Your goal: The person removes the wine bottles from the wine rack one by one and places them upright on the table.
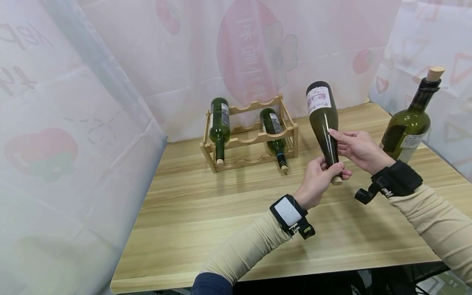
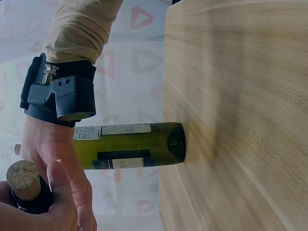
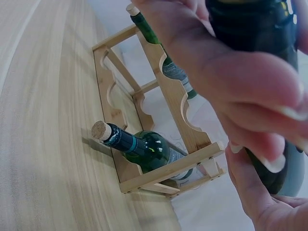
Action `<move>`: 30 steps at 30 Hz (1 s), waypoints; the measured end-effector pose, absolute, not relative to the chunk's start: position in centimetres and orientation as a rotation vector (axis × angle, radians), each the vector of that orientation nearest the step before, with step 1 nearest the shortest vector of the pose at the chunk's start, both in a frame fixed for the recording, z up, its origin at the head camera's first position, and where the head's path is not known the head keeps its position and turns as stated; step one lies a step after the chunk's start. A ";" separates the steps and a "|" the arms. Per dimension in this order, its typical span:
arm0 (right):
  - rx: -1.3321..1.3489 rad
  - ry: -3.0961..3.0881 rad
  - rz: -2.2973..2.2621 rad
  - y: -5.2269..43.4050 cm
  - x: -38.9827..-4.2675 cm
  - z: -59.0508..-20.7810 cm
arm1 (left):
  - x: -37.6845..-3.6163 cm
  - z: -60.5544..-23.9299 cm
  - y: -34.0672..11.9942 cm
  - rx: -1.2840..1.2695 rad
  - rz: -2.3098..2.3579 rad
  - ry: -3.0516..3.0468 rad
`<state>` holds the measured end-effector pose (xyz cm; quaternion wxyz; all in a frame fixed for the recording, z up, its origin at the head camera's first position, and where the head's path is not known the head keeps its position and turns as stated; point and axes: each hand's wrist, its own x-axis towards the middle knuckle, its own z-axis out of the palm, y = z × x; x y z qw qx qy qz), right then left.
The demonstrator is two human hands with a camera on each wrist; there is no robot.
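A dark green glass wine bottle with a pale paper label [image 1: 323, 123] hangs in the air over the right half of the light wooden table [image 1: 221, 213], tipped so its base points up toward twelve o'clock and its corked neck down toward five. The left hand [image 1: 320, 179] curls around the neck just above the cork, and the right hand [image 1: 358, 148] lays its fingers [image 1: 337, 135] along the lower body from the three o'clock side; both hold the bottle, neither is spread wide.

Glass of this sort is stiff, smooth and breakable, and likely heavy at the body end, so a grip at the neck alone would let the base swing. The better hold looks like one hand on the neck, the other wrapped round the widest part of the body, clear of the label, which may slide under the fingers. Whether the bottle is full cannot be told through the dark glass.

At ten o'clock from the hands stands a small bamboo wine rack [image 1: 250, 137] with two green bottles [image 1: 220, 127] lying in it, necks toward the viewer. At two o'clock a corked olive-green bottle [image 1: 409, 127] stands upright on the table.
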<state>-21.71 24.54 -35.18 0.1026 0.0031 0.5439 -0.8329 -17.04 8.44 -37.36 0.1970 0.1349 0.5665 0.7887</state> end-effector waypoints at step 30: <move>-0.007 1.497 -2.551 25.0 -21.2 -35.4 | -17.0 -37.3 8.8 0.424 2.181 1.619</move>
